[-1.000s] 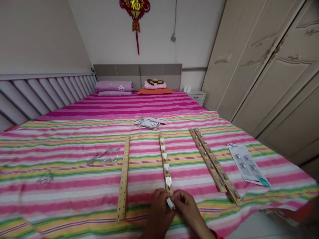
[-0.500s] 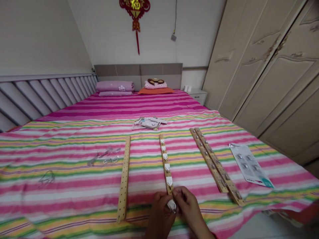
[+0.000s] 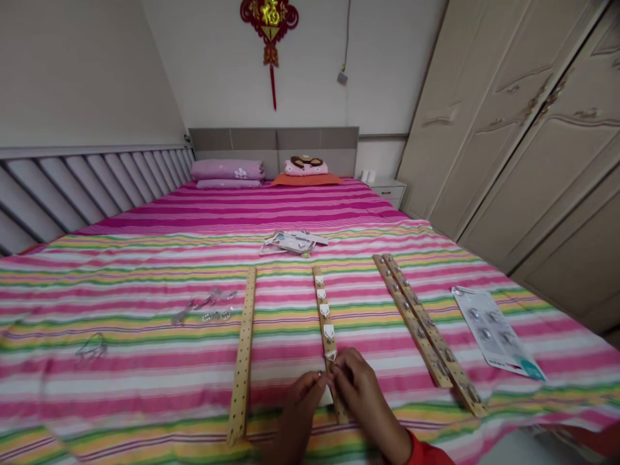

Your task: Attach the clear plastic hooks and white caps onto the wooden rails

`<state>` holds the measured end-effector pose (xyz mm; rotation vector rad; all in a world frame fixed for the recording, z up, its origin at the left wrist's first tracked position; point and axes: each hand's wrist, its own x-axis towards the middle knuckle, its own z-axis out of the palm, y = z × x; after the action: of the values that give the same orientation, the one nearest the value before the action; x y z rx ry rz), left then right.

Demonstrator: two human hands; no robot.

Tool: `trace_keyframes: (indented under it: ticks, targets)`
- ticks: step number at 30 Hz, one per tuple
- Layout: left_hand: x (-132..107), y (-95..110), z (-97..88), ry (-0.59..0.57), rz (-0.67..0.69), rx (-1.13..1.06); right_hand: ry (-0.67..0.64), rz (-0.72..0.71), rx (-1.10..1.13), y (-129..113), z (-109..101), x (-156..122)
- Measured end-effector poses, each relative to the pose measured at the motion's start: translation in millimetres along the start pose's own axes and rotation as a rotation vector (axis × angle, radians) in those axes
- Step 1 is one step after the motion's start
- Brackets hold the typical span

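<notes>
A narrow wooden strip with holes [image 3: 326, 321] lies lengthwise in front of me, with several white hooks [image 3: 329, 332] in a row along it. My left hand [image 3: 299, 410] is closed in a pinch beside the strip's near part. At its fingertips is a small piece with a shiny metal tip and a pale body, mostly covered, which looks like another white hook [image 3: 326, 396]. Over the strip, just below the nearest mounted hook, my right hand [image 3: 361, 394] has its fingers pressed together. What lies between them is hidden.
To the left lies a bare perforated strip [image 3: 243, 355], with clear plastic pieces [image 3: 206, 307] and a crumpled clear scrap [image 3: 92, 349] beyond. Two strips with metal hooks [image 3: 426, 329] and a blister card [image 3: 498, 332] are at right. Packaging [image 3: 293, 243] sits farther back.
The hands have drawn slightly apart. The white hook, plainly visible between them before, is now mostly covered, and my right fingers have moved up the strip. The whole view has shifted slightly.
</notes>
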<state>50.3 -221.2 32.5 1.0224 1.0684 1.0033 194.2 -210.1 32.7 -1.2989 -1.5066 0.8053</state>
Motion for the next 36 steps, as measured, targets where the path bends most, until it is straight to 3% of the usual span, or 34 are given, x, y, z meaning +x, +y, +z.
trace_keyframes:
  ticks: [3, 7, 10, 12, 18, 23, 26, 30, 36]
  targets:
    - [-1, -2, 3.5, -0.037, -0.002, 0.066, 0.042, 0.176, 0.201, 2, -6, 10]
    - [6, -1, -1.7, 0.078, -0.104, -0.051, 0.22, 0.163, 0.171, -3, -21, 22]
    - [12, 7, -3.8, 0.165, -0.228, -0.35, 0.135, 0.196, 0.22, -12, -18, 21]
    - [13, 12, -1.3, 0.124, -0.294, -0.535, 0.046, 0.208, 0.271, -18, -9, 16]
    - [11, 14, 8.9, -0.066, -0.291, -0.624, 0.003, -0.072, 0.015, -24, 16, 0]
    - [16, 21, 7.1, -0.007, -0.419, -0.692, -0.016, -0.247, -0.214, -23, 15, -3]
    - [17, 29, 6.6, -0.016, -0.48, -0.708, -0.045, -0.252, -0.268, -22, 15, -4]
    - [17, 30, 6.3, -0.037, -0.449, -0.726, -0.061, -0.232, -0.184, -24, 15, -2]
    - [19, 22, 4.6, -0.003, -0.437, -0.776, 0.046, -0.096, 0.039, -21, 17, 8]
